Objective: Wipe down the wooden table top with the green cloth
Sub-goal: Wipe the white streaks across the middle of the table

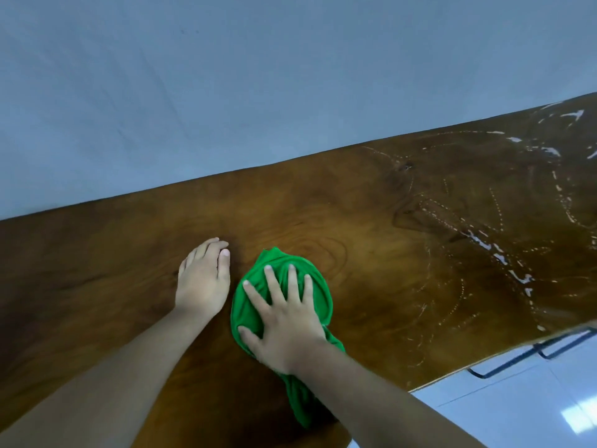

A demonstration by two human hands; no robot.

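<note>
A bunched green cloth (318, 294) lies on the dark wooden table top (387, 227), near its middle. My right hand (284, 321) presses flat on the cloth with fingers spread, and a tail of cloth trails back under my wrist. My left hand (203, 279) rests palm down on the bare wood just left of the cloth, fingers together, holding nothing. Wet streaks and droplets (504, 253) glisten across the right part of the table.
A pale blue-grey wall (258, 92) runs along the table's far edge. At the lower right, the table's near edge drops to a light tiled floor (517, 409), where a dark metal frame (542, 354) shows under the table.
</note>
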